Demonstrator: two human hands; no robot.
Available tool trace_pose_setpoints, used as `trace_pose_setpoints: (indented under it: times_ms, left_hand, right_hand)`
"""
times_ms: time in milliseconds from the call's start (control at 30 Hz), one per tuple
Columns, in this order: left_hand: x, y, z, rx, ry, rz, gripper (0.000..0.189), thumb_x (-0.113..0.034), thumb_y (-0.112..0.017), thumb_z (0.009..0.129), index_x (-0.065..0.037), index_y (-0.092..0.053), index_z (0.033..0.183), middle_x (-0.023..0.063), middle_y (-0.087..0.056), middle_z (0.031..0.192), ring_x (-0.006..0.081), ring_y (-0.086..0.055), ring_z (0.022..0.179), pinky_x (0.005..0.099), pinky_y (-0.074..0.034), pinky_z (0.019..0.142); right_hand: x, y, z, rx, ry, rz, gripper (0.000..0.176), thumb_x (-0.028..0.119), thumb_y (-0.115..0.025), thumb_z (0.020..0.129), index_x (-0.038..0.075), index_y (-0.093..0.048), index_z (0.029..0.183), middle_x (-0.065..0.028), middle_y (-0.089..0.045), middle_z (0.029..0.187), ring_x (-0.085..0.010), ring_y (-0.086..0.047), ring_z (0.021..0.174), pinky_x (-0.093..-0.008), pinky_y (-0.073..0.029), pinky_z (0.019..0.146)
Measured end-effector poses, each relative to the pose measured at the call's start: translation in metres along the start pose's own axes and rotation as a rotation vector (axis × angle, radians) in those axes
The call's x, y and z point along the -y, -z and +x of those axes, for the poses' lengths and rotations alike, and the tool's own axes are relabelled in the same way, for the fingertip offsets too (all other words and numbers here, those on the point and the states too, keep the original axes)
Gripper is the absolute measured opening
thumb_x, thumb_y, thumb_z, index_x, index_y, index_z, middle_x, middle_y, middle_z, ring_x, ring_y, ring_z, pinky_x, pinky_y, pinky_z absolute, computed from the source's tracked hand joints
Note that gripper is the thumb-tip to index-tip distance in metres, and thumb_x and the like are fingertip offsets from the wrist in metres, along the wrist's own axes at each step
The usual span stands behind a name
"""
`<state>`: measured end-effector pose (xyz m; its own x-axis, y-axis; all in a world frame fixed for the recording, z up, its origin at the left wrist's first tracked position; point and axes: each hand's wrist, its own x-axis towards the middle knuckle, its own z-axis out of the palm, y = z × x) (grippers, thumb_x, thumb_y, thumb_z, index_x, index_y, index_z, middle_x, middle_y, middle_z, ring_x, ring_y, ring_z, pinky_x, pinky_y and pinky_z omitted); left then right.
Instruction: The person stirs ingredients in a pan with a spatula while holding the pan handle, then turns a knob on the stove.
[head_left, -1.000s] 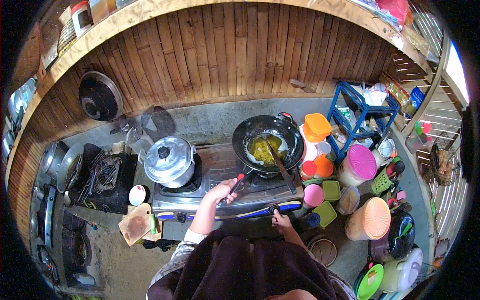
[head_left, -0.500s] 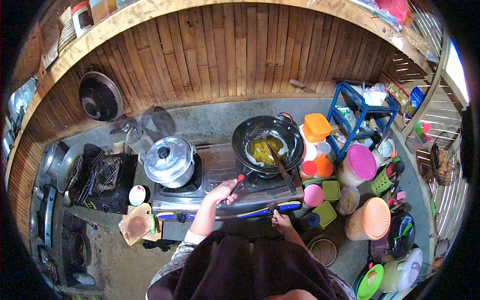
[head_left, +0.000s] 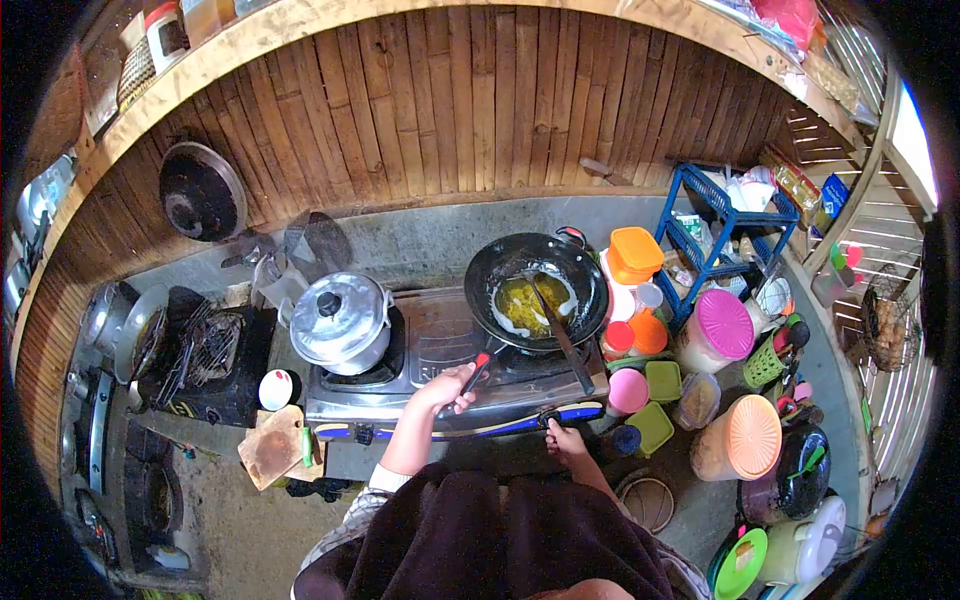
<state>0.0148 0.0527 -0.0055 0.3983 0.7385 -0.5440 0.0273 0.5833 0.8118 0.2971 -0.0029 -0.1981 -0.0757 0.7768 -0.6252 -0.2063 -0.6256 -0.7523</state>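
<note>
My left hand (head_left: 448, 389) is closed round the black and red handle of a dark wok (head_left: 482, 268) on the right burner. Yellowish cooking oil with white foam at its edge (head_left: 520, 300) lies in the wok. A spatula (head_left: 566, 345) leans in it, its dark handle resting over the near rim. At the front of the gas stove (head_left: 455, 335), my right hand (head_left: 566, 441) pinches the black control knob (head_left: 549, 417). Whether a flame burns under the wok is hidden. A lidded aluminium pot (head_left: 340, 335) stands on the left burner.
Left of the stove are a white bowl (head_left: 276, 390), a wooden cutting board (head_left: 272, 447) with a green-handled knife (head_left: 307, 446), and a blackened grill (head_left: 215, 350). Colourful containers (head_left: 628, 391) crowd the right side, below a blue rack (head_left: 690, 240). A bamboo wall (head_left: 450, 110) stands behind.
</note>
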Motion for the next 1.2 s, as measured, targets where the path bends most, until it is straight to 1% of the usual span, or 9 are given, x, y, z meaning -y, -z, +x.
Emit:
trace_pose_setpoints:
  times_ms: [200, 333, 500, 667, 867, 967, 1000, 1067, 1200]
  left_hand:
    - [0.007, 0.001, 0.0, 0.055, -0.001, -0.039, 0.032, -0.039, -0.031, 0.097, -0.013, -0.045, 0.109, -0.0024, -0.039, 0.057, 0.0047, -0.032, 0.041, 0.0197, -0.029, 0.036]
    - [0.008, -0.003, -0.005, 0.028, -0.012, -0.012, 0.03, -0.037, -0.029, 0.097, -0.013, -0.044, 0.104, -0.0012, -0.041, 0.057, 0.0042, -0.032, 0.041, 0.0195, -0.028, 0.036]
    - [0.012, -0.004, -0.008, 0.008, 0.032, -0.052, 0.032, -0.039, -0.032, 0.097, -0.013, -0.045, 0.11, -0.0009, -0.04, 0.058, 0.0045, -0.032, 0.041, 0.0186, -0.028, 0.035]
    - [0.016, -0.006, -0.01, -0.007, 0.017, -0.032, 0.033, -0.04, -0.033, 0.096, -0.013, -0.046, 0.111, -0.0013, -0.04, 0.057, 0.0046, -0.032, 0.041, 0.0189, -0.028, 0.035]
    - [0.02, -0.006, -0.009, -0.008, 0.038, -0.036, 0.033, -0.04, -0.032, 0.096, -0.014, -0.046, 0.111, -0.0019, -0.038, 0.056, 0.0052, -0.032, 0.041, 0.0195, -0.027, 0.036]
    - [0.017, -0.009, -0.015, -0.001, 0.041, -0.036, 0.032, -0.04, -0.032, 0.097, -0.014, -0.046, 0.111, -0.0022, -0.037, 0.056, 0.0051, -0.032, 0.041, 0.0195, -0.027, 0.036]
    - [0.016, -0.01, -0.017, 0.014, 0.036, -0.04, 0.032, -0.04, -0.031, 0.097, -0.015, -0.046, 0.111, -0.0023, -0.037, 0.056, 0.0049, -0.031, 0.041, 0.0195, -0.027, 0.036]
    - [0.018, -0.008, -0.018, 0.031, 0.035, -0.038, 0.032, -0.04, -0.031, 0.097, -0.015, -0.046, 0.111, -0.0024, -0.037, 0.056, 0.0048, -0.032, 0.041, 0.0193, -0.027, 0.036]
    - [0.019, -0.01, -0.02, 0.027, 0.07, -0.053, 0.033, -0.04, -0.031, 0.097, -0.016, -0.046, 0.114, -0.0023, -0.037, 0.056, 0.0043, -0.031, 0.041, 0.0189, -0.026, 0.035]
  right_hand:
    - [0.027, 0.004, -0.014, -0.05, 0.072, -0.189, 0.047, 0.047, -0.054, 0.086, 0.0, -0.056, 0.081, -0.0045, -0.052, 0.058, -0.0124, -0.046, 0.046, -0.0263, -0.035, 0.042]
    - [0.05, 0.017, -0.022, -0.107, 0.01, 0.09, 0.043, 0.043, -0.052, 0.089, 0.0, -0.048, 0.097, -0.0116, -0.054, 0.059, -0.0167, -0.049, 0.044, -0.0275, -0.04, 0.04]
    - [0.088, 0.017, -0.051, -0.044, 0.089, 0.2, 0.044, 0.049, -0.046, 0.089, 0.007, -0.047, 0.101, -0.0119, -0.053, 0.066, -0.0174, -0.049, 0.055, -0.0282, -0.041, 0.052]
    - [0.119, -0.001, -0.078, 0.031, 0.142, 0.464, 0.045, 0.05, -0.044, 0.089, 0.009, -0.047, 0.106, -0.0099, -0.052, 0.069, -0.0178, -0.046, 0.057, -0.0273, -0.037, 0.053]
    - [0.138, -0.017, -0.094, 0.003, 0.242, 0.218, 0.035, 0.033, -0.05, 0.09, 0.009, -0.046, 0.115, -0.0034, -0.049, 0.065, -0.0126, -0.043, 0.052, -0.0236, -0.033, 0.047]
    - [0.14, -0.017, -0.106, 0.026, 0.405, -0.048, 0.041, 0.01, -0.056, 0.086, 0.009, -0.044, 0.125, 0.0019, -0.045, 0.064, -0.0069, -0.039, 0.047, -0.0209, -0.029, 0.041]
    - [0.136, -0.013, -0.103, 0.028, 0.405, -0.049, 0.041, 0.01, -0.056, 0.086, 0.009, -0.044, 0.125, 0.0019, -0.045, 0.064, -0.0069, -0.039, 0.047, -0.0209, -0.029, 0.041]
    - [0.124, -0.002, -0.092, -0.083, 0.745, -0.293, 0.038, 0.009, -0.055, 0.085, 0.007, -0.047, 0.122, 0.0031, -0.048, 0.067, -0.0054, -0.04, 0.051, -0.0208, -0.031, 0.044]
    - [0.124, 0.015, -0.093, -0.202, 0.885, -0.458, 0.034, 0.008, -0.055, 0.085, 0.006, -0.051, 0.119, 0.0045, -0.05, 0.071, -0.0038, -0.041, 0.055, -0.0203, -0.032, 0.048]
